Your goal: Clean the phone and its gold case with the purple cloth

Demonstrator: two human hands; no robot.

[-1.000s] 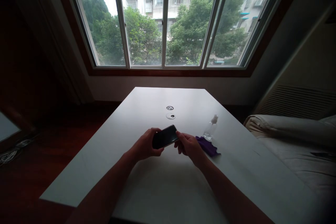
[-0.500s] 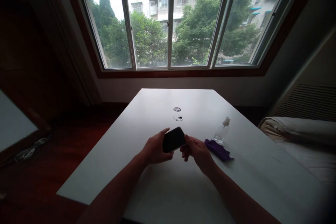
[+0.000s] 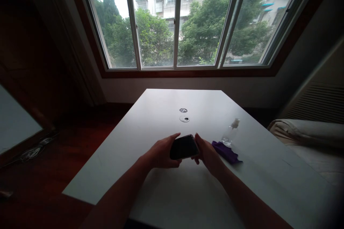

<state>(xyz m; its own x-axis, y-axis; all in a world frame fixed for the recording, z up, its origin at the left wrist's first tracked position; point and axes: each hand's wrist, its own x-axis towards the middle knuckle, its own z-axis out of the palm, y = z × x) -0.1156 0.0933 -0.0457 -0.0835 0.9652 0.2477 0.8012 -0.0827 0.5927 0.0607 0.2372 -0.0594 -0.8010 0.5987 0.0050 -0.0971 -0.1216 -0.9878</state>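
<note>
- Phone: long axis left to right, right end angled slightly away, screen up
- Left hand: grip around left end
- Right hand: grip holding right end

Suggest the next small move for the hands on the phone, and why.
I'd keep the phone in the left hand and ease the right hand toward the purple cloth. Each hand is at one end of the phone, so the left could probably keep hold alone. The cloth lies just beyond the right hand, by the spray bottle.
</note>
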